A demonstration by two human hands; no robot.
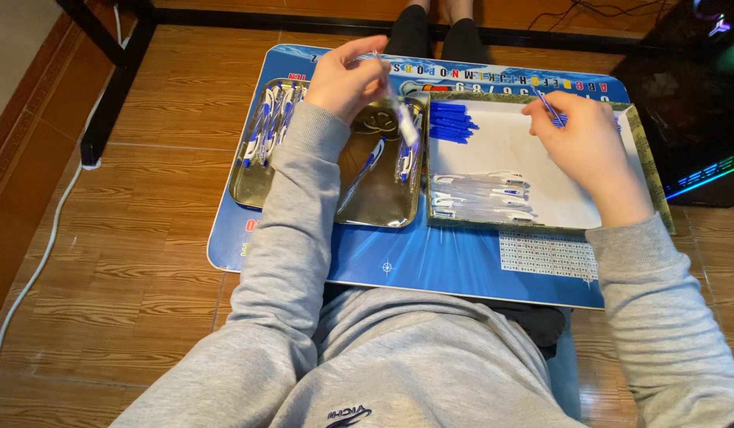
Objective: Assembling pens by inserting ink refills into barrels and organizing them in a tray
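The left hand (347, 78) is raised over the gold-coloured metal tray (380, 208), its fingers (365, 54) curled around a clear plastic pen barrel (400, 115) that slants down toward the tray; the barrel is blurred, so its lower end is hard to read. The right hand (582, 143) hovers over the shallow white-lined tray (511, 150) and pinches a thin blue pen refill (550, 108) between thumb and forefinger, though the hand covers most of it and only the upper tip shows. Behind that hand lie more blue refills (450, 121), partly hidden by the knuckles. Nearer the person, a row of clear pen barrels (482, 196) rests in the white tray, pale against the lining and hard to count. The left sleeve cuts across the metal tray, hiding its middle; finished blue-and-white pens (269, 120) lie on either side. Both trays sit on a blue printed lap surface (430, 265), whose far edge is possibly curled.
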